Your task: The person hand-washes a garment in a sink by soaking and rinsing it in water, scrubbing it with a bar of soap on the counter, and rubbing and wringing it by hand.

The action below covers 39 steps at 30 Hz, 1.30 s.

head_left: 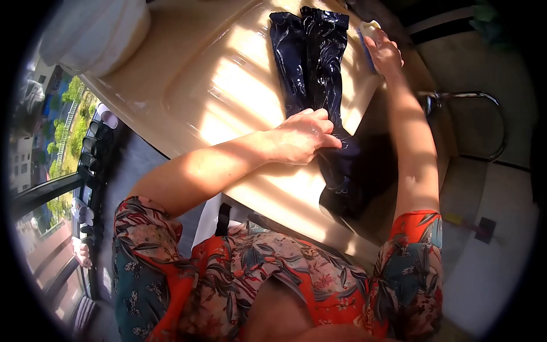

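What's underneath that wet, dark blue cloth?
Beneath the wet, dark blue cloth lies a glossy, beige, ribbed washboard, visible beside it. The cloth's lower end reaches a shadowed sink basin. Whatever it directly covers cannot be seen.

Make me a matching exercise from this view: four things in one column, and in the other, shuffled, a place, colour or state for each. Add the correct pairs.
Column one:
1. Left hand
2. Right hand
3. Garment
4. Tap

Column two:
A. Dark, with glossy, wet-looking folds
B. Closed around a pale object near the top of the picture
C. Shiny metal, curved, towards the picture's right edge
D. Lying on dark cloth, near the middle of the picture

Right pairs: 1-D, 2-B, 3-A, 4-C
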### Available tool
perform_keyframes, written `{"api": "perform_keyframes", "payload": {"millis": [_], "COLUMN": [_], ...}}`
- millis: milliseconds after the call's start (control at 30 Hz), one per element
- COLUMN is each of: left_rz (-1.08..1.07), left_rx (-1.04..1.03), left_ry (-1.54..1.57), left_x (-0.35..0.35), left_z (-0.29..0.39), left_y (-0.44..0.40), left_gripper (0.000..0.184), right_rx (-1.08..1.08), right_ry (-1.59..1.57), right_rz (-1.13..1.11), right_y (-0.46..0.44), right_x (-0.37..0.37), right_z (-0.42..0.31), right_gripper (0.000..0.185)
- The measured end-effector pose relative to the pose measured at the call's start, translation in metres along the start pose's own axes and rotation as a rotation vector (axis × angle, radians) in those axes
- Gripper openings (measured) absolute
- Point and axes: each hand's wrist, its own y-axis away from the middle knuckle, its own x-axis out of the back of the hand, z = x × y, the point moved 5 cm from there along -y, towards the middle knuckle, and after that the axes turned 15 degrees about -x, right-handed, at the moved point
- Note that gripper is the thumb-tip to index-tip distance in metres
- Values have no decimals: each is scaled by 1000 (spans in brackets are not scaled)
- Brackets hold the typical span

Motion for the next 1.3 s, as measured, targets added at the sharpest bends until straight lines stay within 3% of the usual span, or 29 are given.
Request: {"api": "perform_keyframes", "payload": {"millis": [67, 100, 133, 167, 233, 267, 300, 333, 400, 433, 500, 533, 567, 600, 667, 733, 767, 800, 833, 867, 900, 933, 1000, 1033, 1100, 1133, 1233, 1267, 1300], "left_rz": [-2, -2, -16, -31, -69, -87, -105, -61, 29, 36, 49, 282, 396, 511, 661, 841, 716, 660, 571, 484, 360, 291, 320, 469, 555, 599, 554, 546, 532], "left_rx": [-18, -25, -18, -11, -4, -3, -2, -31, -89, -80, -75, -212, -194, -176, 34, 343, 474, 488, 489, 492, 532, 564, 425, 395, 391, 393, 357, 322, 324], "left_ry": [-24, -35, -43, -49, -67, -82, -94, -116, -160, -98, 34, 48, 45, 45, 9, 331, 624, 840, 947, 1052, 1261, 1276, 1248, 1314, 1341, 1353, 1192, 1139, 1301], "left_x": [2, 2, 3, 4, 6, 8, 8, 6, 0, 4, 17, 30, 43, 57, 72, 69, 56, 45, 36, 29, 25, 28, -3, -9, -19, -20, -14, -12, -15], "left_z": [2, 3, 4, 6, 8, 9, 10, 10, 7, 7, 9, 14, 17, 19, 2, -26, -33, -24, -12, -2, 0, 10, -2, 0, 2, 6, 14, 16, 18], "left_y": [2, 3, 3, 2, -1, -2, -3, -2, 2, 2, -2, -5, -7, -8, -1, 7, 3, -5, -12, -18, -23, -31, -43, -48, -42, -42, -44, -44, -44], "left_gripper": [36, 37, 37, 37, 37, 37, 36, 35, 33, 35, 38, 32, 29, 26, 25, 35, 58, 81, 87, 93, 74, 70, 70, 68, 69, 70, 81, 83, 89], "right_rx": [149, 141, 116, 131, -33, 132, 194, 245, 428, 446, 409, 411, 420, 442, 179, 110, 163, 222, 172, 126, 123, 119, 122, 126, 7, 47, -274, -285, -296], "right_ry": [196, 88, -209, -384, -592, -347, -219, -178, -446, -557, -649, -662, -640, -818, -1036, -1128, -1217, -1308, -1217, -1258, -1252, -1251, -1229, -1172, -1083, -1140, -1530, -1468, -1404], "right_rz": [219, 193, -116, -112, -538, -332, -320, -227, -140, -210, -324, -261, -227, -254, -409, -348, -378, -410, -410, -447, -507, -566, -635, -635, -685, -751, -822, -761, -703], "right_y": [15, 15, 26, 31, 60, 76, 95, 115, 125, 123, 121, 124, 128, 134, 154, 184, 197, 211, 224, 232, 240, 247, 252, 252, 258, 256, 252, 251, 246], "right_x": [3, -1, 9, 0, -8, -2, -4, 0, -6, -4, 16, 23, 35, 50, 69, 89, 95, 101, 102, 98, 101, 101, 96, 96, 97, 99, 103, 99, 92], "right_z": [-11, -20, -41, -54, -91, -109, -125, -135, -132, -127, -104, -81, -58, -30, 19, 46, 52, 57, 65, 71, 75, 79, 91, 97, 100, 105, 107, 105, 103], "right_gripper": [57, 54, 60, 71, 96, 103, 98, 78, 54, 47, 37, 40, 41, 41, 46, 36, 36, 36, 44, 36, 33, 32, 37, 38, 41, 47, 58, 59, 60]}}
